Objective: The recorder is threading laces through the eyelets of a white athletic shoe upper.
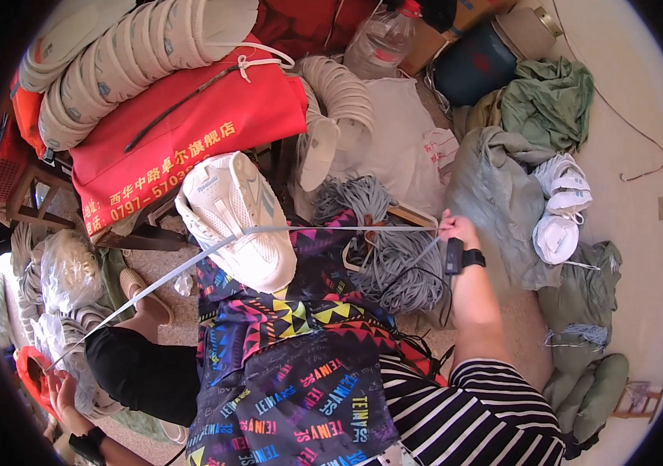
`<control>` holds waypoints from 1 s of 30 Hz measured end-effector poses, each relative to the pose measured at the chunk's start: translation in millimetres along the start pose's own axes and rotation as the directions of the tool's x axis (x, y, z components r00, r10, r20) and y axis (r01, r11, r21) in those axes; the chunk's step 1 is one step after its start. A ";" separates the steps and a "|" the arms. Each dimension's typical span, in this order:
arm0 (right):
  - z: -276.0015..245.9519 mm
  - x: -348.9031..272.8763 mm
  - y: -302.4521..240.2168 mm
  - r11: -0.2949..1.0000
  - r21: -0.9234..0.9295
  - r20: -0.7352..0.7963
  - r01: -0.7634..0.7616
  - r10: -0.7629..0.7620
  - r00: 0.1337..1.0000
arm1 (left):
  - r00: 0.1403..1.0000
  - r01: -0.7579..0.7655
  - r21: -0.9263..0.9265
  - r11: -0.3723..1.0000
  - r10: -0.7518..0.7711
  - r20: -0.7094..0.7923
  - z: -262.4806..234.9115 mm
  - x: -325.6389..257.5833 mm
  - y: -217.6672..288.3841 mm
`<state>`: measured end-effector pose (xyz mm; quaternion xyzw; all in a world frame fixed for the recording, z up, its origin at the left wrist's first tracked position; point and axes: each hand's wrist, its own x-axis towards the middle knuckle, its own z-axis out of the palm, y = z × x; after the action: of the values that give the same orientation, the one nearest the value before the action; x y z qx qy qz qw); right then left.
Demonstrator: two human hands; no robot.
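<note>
A patterned apron (300, 396) covers the lap, and a white shoe (269, 252) sits at its far end. The right hand (459, 228) has its fingers closed on a taut grey lace (347, 228), which runs across the shoe to the left hand (61, 394); whether that one pinches it, I cannot tell.

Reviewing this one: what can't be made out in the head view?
- Sole of the white shoe: head view, hidden beneath its upper.
- How the left hand meets the grey lace: head view, too small near the dark rim.
- Rest of the left forearm: head view, cut off by the lower edge.
</note>
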<state>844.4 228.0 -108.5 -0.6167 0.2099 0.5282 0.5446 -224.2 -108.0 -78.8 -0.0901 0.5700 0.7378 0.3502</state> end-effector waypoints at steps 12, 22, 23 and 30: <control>136.1 -281.1 -98.5 0.529 -0.080 0.562 0.845 -0.676 0.476 | 0.953 -0.303 0.322 0.897 0.293 0.080 -15.1 10.2 4.4; 89.9 -111.8 -262.9 0.863 0.026 0.363 0.505 -0.479 0.799 | 0.736 -0.577 0.569 0.587 0.675 0.050 -88.6 -89.8 95.1; 84.5 -100.9 -258.8 0.872 0.026 0.378 0.488 -0.460 0.803 | 0.708 -0.590 0.598 0.543 0.704 0.058 -95.4 -101.4 108.0; 126.0 -45.1 -153.3 0.339 -0.562 0.381 0.755 -0.704 0.600 | 0.824 -0.464 0.279 0.841 0.525 -0.213 -51.4 -73.6 113.5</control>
<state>903.1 375.2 19.2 -0.7768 -0.3140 0.2866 0.4645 -253.8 -196.8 31.5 -0.0038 0.6938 0.7168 0.0690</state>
